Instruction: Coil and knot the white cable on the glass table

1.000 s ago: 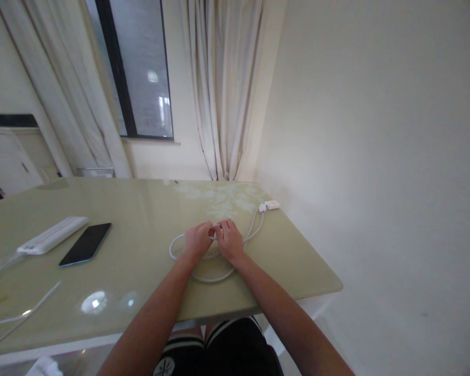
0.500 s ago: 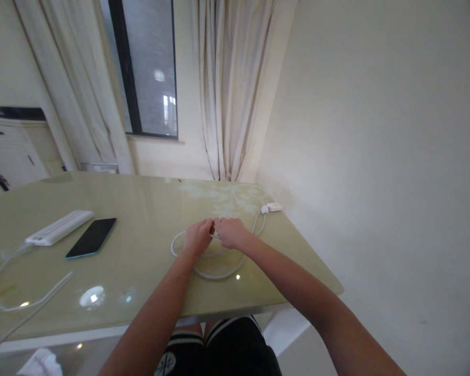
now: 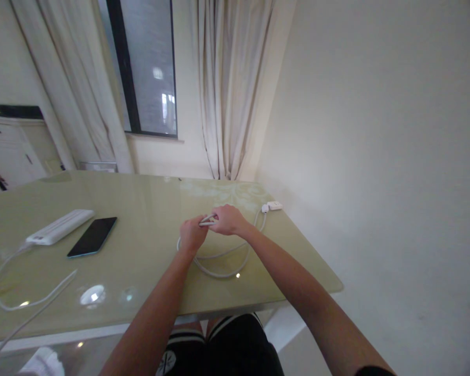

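A white cable (image 3: 223,275) lies in loose loops on the table, and part of it is raised between my hands. My left hand (image 3: 193,233) is closed on the cable at the left. Just to the right, my right hand (image 3: 227,220) pinches the same cable, with a short doubled stretch showing between the two hands. From there the cable runs right to a round white plug (image 3: 265,208), which sits against a white socket block (image 3: 274,206) near the table's right edge. The fingertips of both hands are partly hidden.
A black phone (image 3: 93,237) lies on the glossy green table (image 3: 149,209) at the left. Beside it is a white power strip (image 3: 61,227) with its cord. Another white cable (image 3: 43,302) curls at the front left. A wall (image 3: 376,156) borders the right side.
My hands have moved slightly apart and up, the left one going left. A doubled stretch of cable now shows between them, and the loops on the table have shifted.
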`<state>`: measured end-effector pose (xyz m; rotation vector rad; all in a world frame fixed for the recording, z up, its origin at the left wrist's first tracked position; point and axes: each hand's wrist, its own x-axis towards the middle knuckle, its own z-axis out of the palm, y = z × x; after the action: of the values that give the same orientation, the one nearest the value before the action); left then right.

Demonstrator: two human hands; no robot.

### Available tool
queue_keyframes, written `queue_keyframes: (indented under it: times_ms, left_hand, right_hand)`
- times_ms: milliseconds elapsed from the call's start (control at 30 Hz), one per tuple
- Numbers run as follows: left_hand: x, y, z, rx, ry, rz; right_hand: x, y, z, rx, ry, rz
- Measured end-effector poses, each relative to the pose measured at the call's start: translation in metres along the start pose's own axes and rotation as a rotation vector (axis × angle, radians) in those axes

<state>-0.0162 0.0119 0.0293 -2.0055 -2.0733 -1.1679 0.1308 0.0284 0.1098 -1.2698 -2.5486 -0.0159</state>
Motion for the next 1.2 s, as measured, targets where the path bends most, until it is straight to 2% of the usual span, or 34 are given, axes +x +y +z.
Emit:
queue_keyframes:
  times_ms: [167, 300, 400, 500, 633, 767, 833, 967, 1067, 1200]
  left_hand:
    - [0.000, -0.003, 0.009, -0.229, 0.149, 0.050]
    - [-0.003, 0.000, 0.012, -0.367, 0.227, 0.060]
    - [-0.004, 0.001, 0.011, -0.382, 0.240, 0.016]
    - [-0.002, -0.002, 0.008, -0.315, 0.170, -0.038]
    - [0.004, -0.011, 0.004, -0.214, 0.058, -0.082]
    - [0.006, -0.018, 0.006, -0.200, 0.070, -0.174]
    - [0.007, -0.021, 0.009, -0.187, 0.055, -0.188]
    - [0.009, -0.032, 0.014, -0.193, -0.031, -0.148]
    - [0.014, -0.044, 0.016, -0.319, -0.003, -0.231]
    - [0.026, -0.062, 0.010, -0.745, 0.195, -0.521]
  right_hand:
    - [0.002, 0.007, 0.037, 0.575, 0.178, 0.044]
    - [0.001, -0.004, 0.063, 0.868, 0.292, 0.120]
    - [0.005, -0.014, 0.078, 1.031, 0.322, 0.162]
    - [0.010, -0.011, 0.084, 1.077, 0.271, 0.152]
    - [0.008, 0.012, 0.072, 1.072, 0.188, 0.093]
    - [-0.001, 0.035, 0.059, 1.242, 0.130, 0.082]
    - [-0.005, 0.040, 0.063, 1.322, 0.175, 0.117]
    - [-0.008, 0.043, 0.086, 1.374, 0.293, 0.195]
    - [-0.008, 0.044, 0.099, 1.345, 0.265, 0.232]
    - [-0.006, 0.051, 0.098, 1.194, 0.338, 0.388]
